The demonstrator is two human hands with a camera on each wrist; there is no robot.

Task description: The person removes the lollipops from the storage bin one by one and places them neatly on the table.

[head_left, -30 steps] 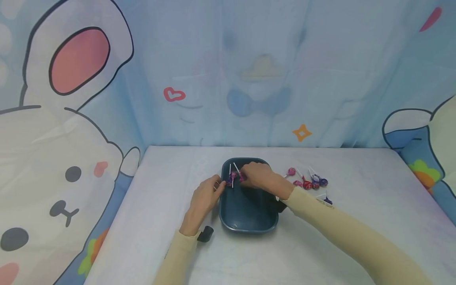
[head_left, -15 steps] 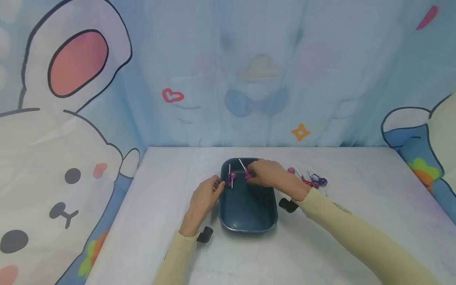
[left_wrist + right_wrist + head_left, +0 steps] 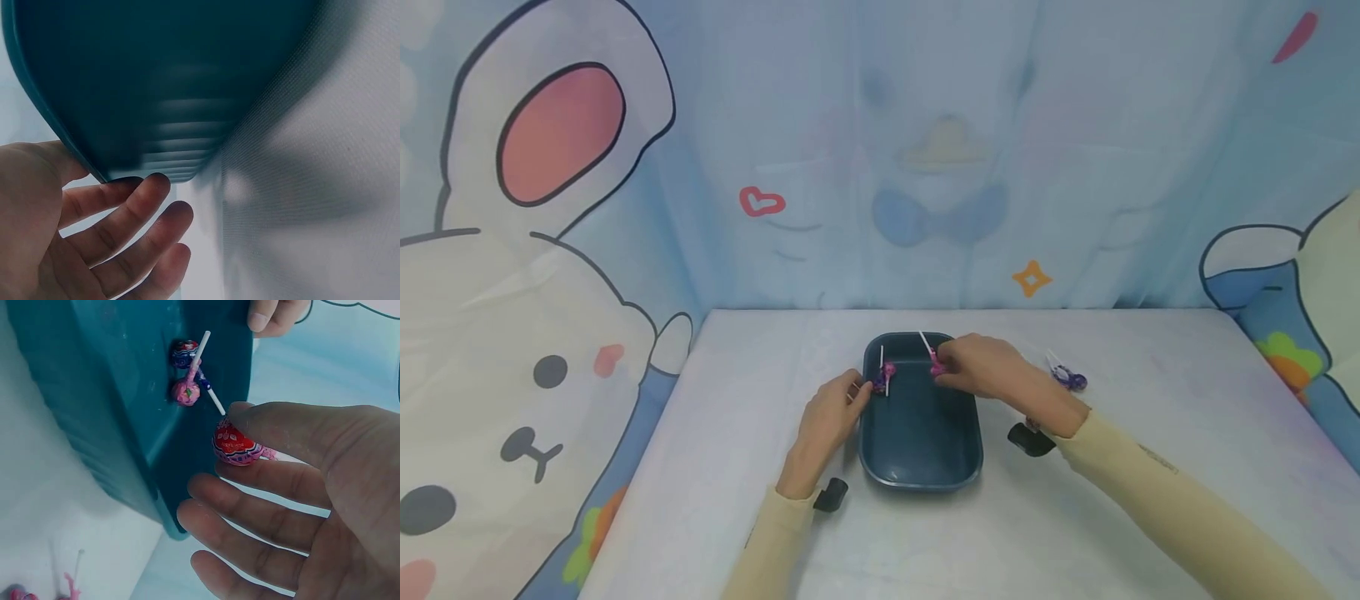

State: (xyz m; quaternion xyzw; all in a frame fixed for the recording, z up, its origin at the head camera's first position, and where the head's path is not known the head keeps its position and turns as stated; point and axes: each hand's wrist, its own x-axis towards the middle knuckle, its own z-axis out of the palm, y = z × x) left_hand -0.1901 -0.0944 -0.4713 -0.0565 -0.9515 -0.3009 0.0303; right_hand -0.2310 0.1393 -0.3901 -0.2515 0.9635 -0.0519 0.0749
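At the left rim of a dark teal plastic tray (image 3: 921,442), my left hand (image 3: 827,417) pinches the edge, thumb at the rim and fingers outside. My right hand (image 3: 988,367) is over the tray's far right part. It holds a lollipop (image 3: 234,445) with a red and pink wrapper between thumb and index finger, its other fingers loosely spread. Inside the tray, near my left thumb, lie a pink lollipop (image 3: 186,392) and a blue-purple lollipop (image 3: 184,355), their white sticks crossing.
Right of the tray, a purple lollipop (image 3: 1071,379) lies on the white table (image 3: 1165,433). Pink-wrapped lollipops (image 3: 70,592) show beside the tray in the right wrist view. My right forearm covers part of that area. A printed cloth (image 3: 820,150) hangs behind the table.
My right hand has moved rightward across the tray with the lollipop, away from the other two. Its arm now hides more of the lollipops on the table. My left hand stays at the rim.
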